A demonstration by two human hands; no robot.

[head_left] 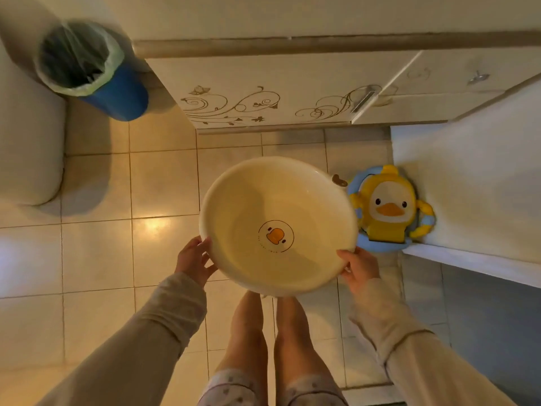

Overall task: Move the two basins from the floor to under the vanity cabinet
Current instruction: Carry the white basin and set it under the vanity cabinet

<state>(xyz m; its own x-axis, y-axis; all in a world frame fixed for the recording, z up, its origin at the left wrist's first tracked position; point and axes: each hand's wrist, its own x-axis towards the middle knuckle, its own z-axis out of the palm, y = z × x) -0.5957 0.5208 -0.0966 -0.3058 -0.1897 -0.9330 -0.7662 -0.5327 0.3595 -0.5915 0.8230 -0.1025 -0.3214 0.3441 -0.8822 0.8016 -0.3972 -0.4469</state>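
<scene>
A round cream basin (263, 200) with a small duck picture on its bottom is held above the tiled floor, in front of my legs. My left hand (194, 259) grips its rim at the lower left. My right hand (358, 266) grips the rim at the lower right. The basin is empty and tilts slightly. The vanity cabinet (263, 92), cream with brown floral scrolls, stands straight ahead with a dark gap under it. A second basin cannot be made out; it may be nested in this one or out of view.
A blue bin (117, 95) with a plastic liner stands at the far left of the cabinet. A white toilet (29, 142) is on the left. A yellow duck child seat (389, 209) leans against a white ledge (468, 177) on the right.
</scene>
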